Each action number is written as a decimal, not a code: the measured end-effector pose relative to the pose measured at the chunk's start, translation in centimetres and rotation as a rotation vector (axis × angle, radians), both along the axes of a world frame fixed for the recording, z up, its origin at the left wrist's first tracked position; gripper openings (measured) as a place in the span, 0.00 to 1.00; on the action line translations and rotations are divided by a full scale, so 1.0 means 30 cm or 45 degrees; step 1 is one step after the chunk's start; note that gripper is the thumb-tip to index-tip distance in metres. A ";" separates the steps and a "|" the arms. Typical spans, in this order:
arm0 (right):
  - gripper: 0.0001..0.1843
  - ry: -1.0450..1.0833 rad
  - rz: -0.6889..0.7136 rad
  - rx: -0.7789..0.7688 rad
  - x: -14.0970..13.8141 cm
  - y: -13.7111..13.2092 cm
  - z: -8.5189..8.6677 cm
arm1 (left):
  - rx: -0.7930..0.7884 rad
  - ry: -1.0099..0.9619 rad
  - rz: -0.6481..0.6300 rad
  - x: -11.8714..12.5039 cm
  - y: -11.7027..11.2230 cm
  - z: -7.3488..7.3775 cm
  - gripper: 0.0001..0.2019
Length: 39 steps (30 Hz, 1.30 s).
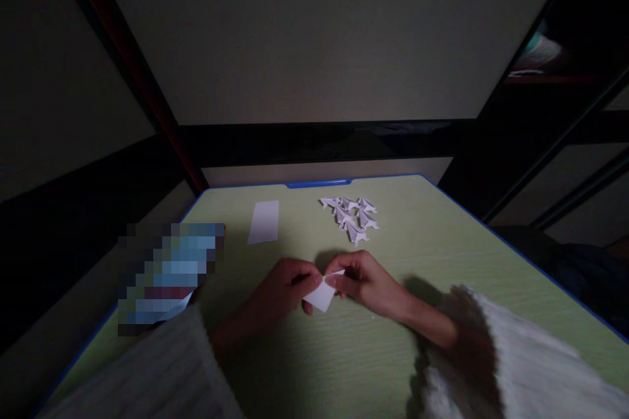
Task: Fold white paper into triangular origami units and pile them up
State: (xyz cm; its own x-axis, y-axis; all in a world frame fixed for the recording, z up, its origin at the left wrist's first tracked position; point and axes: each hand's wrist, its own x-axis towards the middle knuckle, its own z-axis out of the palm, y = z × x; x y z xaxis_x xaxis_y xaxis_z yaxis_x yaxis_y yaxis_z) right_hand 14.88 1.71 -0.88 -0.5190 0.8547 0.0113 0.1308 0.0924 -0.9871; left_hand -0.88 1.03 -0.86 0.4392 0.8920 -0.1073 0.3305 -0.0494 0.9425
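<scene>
A small piece of folded white paper [322, 297] is held between my two hands, just above the table near its middle. My left hand [291, 281] pinches its upper left edge between thumb and fingers. On the other side, my right hand [361, 280] grips the upper right part, thumb on top. Both thumbs nearly meet at the paper's top edge. Beyond my right hand lies a cluster of several folded white paper figures [354, 230], pointed in shape. A flat white sheet of paper [264, 222] rests farther back on the left.
The green table [417, 249] has a blue rim and a blue strip [319, 183] at its far edge. At the left lies a blurred-out, pale blue object [171, 275]. Behind the table stand large light panels [319, 39]; dark shelving is at the right.
</scene>
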 end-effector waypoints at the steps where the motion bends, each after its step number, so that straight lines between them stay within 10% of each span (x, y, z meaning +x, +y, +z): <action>1: 0.07 -0.001 0.000 0.026 -0.002 -0.003 -0.002 | 0.003 -0.011 0.013 0.004 -0.003 0.003 0.11; 29: 0.09 0.206 -0.501 0.283 0.017 0.007 -0.010 | 0.138 -0.315 0.497 -0.002 -0.001 0.014 0.07; 39: 0.11 -0.160 -0.147 0.521 0.000 -0.017 -0.002 | 0.229 -0.082 0.342 0.001 -0.009 -0.004 0.12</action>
